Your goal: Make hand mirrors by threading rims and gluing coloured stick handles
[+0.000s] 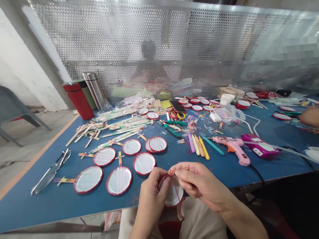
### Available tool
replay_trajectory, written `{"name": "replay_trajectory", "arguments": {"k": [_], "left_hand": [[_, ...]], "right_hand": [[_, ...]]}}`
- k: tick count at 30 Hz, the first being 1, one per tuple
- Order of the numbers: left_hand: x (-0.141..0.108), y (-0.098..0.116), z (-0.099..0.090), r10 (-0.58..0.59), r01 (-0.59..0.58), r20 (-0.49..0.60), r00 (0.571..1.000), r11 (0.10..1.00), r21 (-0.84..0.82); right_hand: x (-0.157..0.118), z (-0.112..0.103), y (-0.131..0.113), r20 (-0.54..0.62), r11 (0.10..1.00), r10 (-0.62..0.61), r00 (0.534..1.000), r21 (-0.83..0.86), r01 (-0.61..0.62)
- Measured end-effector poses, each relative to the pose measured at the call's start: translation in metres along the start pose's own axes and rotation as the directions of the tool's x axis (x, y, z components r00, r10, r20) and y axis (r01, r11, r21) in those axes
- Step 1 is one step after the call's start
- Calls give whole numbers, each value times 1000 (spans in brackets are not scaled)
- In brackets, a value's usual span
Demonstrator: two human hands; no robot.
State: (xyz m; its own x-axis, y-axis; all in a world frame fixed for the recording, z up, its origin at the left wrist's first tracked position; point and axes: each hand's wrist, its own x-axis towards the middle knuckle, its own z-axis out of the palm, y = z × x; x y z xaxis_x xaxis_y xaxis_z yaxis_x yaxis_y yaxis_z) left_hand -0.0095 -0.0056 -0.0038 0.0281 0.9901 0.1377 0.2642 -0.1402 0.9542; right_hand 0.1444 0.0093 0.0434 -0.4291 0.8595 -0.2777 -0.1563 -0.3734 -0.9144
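Note:
Over the table's front edge, my left hand [155, 187] is closed on the rim of a round white disc [174, 193] with a red edge. My right hand [197, 179] pinches a thin red strand [174, 183] at the disc's top; the strand runs down across the white face. Fingers of both hands hide the upper rim. Close to my hands lie similar red-rimmed discs [144, 163], several with wooden-stick handles in painted colours. Coloured markers [198, 146] lie beyond my right hand, with a pink glue gun [234, 148] to their right.
Wooden sticks [120, 125] are heaped at the left back, near a red flask [78, 101]. Eyeglasses [51, 171] rest at far left. Green-handled pliers [174, 127] and small rubber bands [193, 122] sit mid-table. A perforated metal panel [113, 45] stands behind. Another person's hand [317, 115] is at right.

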Motion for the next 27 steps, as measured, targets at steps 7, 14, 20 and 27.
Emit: {"name": "replay_trajectory", "arguments": {"k": [7, 14, 20, 27], "left_hand": [[-1, 3, 0, -61, 57, -54, 997, 996, -71], [-3, 2, 0, -87, 83, -62, 994, 995, -63], [-3, -1, 2, -123, 112, -120, 985, 989, -96], [-3, -2, 3, -154, 119, -180, 972, 974, -193]], "right_hand": [[-12, 2, 11, -28, 982, -67, 997, -178, 61], [-21, 3, 24, -72, 978, -45, 996, -208, 30], [-29, 4, 32, -118, 974, -35, 992, -226, 7], [-40, 4, 49, -234, 991, -10, 972, -132, -21]]}}
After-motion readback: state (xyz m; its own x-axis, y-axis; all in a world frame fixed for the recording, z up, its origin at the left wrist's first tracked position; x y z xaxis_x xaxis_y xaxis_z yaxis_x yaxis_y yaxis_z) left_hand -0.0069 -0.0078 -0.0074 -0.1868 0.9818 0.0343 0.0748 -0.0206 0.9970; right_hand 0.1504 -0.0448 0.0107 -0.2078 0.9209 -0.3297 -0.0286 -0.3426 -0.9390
